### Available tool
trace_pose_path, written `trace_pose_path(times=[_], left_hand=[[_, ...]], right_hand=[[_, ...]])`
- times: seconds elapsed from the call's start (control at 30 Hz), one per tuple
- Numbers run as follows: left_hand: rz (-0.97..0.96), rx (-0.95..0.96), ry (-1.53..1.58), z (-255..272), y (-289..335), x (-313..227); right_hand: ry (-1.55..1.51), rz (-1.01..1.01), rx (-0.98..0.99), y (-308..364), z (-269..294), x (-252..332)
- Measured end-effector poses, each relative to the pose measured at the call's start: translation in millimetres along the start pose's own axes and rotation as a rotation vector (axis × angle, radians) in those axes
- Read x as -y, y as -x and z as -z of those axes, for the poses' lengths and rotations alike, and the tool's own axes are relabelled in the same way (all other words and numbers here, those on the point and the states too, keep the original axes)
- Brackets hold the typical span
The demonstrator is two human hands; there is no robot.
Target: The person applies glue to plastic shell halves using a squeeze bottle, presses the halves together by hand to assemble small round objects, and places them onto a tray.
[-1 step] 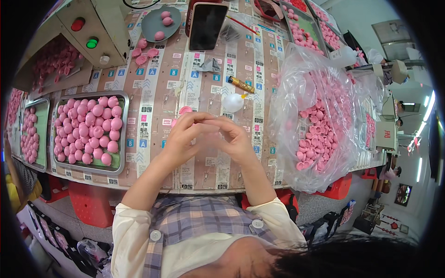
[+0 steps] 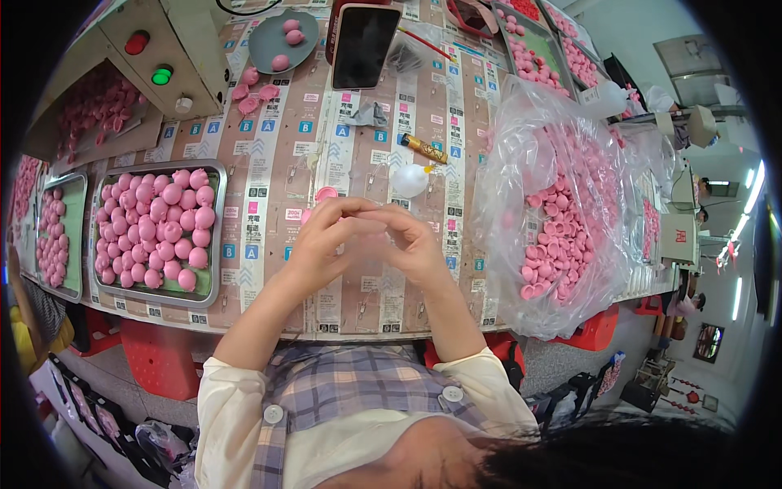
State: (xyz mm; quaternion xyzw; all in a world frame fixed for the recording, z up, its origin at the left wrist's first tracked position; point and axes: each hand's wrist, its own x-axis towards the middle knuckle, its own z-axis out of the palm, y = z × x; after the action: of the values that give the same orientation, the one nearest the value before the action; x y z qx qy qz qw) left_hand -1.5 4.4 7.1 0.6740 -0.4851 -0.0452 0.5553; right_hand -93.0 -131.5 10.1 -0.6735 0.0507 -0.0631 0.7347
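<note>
My left hand (image 2: 330, 244) and my right hand (image 2: 412, 247) meet at the fingertips over the near middle of the table. Both have curled fingers closed around a small space, where a bit of pink shows; whatever they hold is mostly hidden. Just beyond my left hand lies a pink half-shell (image 2: 326, 194), with another pink piece (image 2: 306, 216) partly covered beside it. Past my right hand stands a white squeeze bottle (image 2: 409, 181) with a yellow tip. A brown and gold tube (image 2: 424, 148) lies behind that bottle.
On the left, a metal tray (image 2: 218, 244) holds many pink balls, near a machine (image 2: 191, 69) with red and green buttons. At right, a clear plastic bag (image 2: 501, 220) bulges with pink half-shells. A phone (image 2: 366, 47) stands at the back beside a grey plate (image 2: 262, 41).
</note>
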Motion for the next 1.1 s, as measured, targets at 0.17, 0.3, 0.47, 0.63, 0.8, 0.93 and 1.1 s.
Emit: trace_pose_path(times=[0.17, 0.3, 0.47, 0.63, 0.8, 0.93, 1.1], left_hand=[[0.014, 0.012, 0.038, -0.5, -0.1, -1.1], [0.023, 0.021, 0.031, -0.3, 4.0, 3.2], [-0.048, -0.014, -0.017, -0.2, 0.0, -2.6], [0.002, -0.138, 0.09, 4.9, 3.3, -4.9], [-0.043, -0.06, -0.004, 7.5, -0.7, -8.7], [-0.061, -0.063, -0.049, 6.9, -0.4, -7.5], [-0.032, -0.093, -0.045, 5.9, -2.7, -5.4]], right_hand=[[0.094, 0.021, 0.013, 0.5, 2.9, 1.2], [0.255, 0.028, 0.016, 0.6, 1.4, 7.9], [-0.066, 0.014, 0.021, 2.4, 1.0, -0.9], [-0.681, -0.111, 0.108, -0.5, -13.5, 12.5], [-0.525, -0.126, 0.088, 4.0, -1.7, -5.6], [-0.537, -0.15, 0.136, 4.2, 1.8, -11.2], [-0.637, -0.196, 0.097, 2.6, -2.1, -7.6]])
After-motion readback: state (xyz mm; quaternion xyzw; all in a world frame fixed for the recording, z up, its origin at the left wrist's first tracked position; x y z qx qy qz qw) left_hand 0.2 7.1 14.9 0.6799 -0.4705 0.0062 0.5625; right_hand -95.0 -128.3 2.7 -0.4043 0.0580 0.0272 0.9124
